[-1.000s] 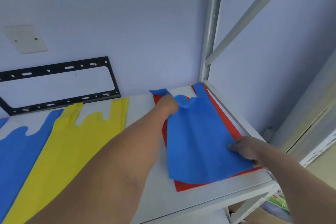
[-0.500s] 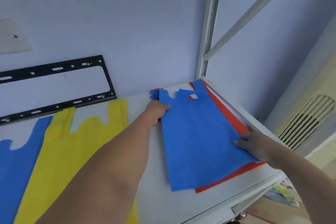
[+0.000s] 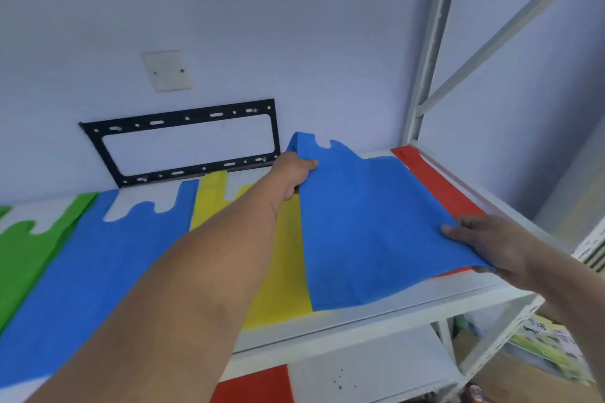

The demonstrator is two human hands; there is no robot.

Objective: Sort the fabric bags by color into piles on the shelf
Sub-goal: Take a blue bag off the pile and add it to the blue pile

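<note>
Over shelf point(image 3: 376, 314), hands grip blue bag point(image 3: 370, 222)

On the pale wall ahead of you hangs a black metal mounting bracket point(image 3: 183, 144), a slotted rectangular frame with the wall showing through its middle. Above it sits a blank white wall plate point(image 3: 167, 70) fixed with two screws. To your right, look at the white upright post point(image 3: 429, 52) with a diagonal brace point(image 3: 510, 26) running up from it. Low at your right, printed colourful packaging point(image 3: 550, 342) lies near a slatted white vent point(image 3: 594, 247).
</note>
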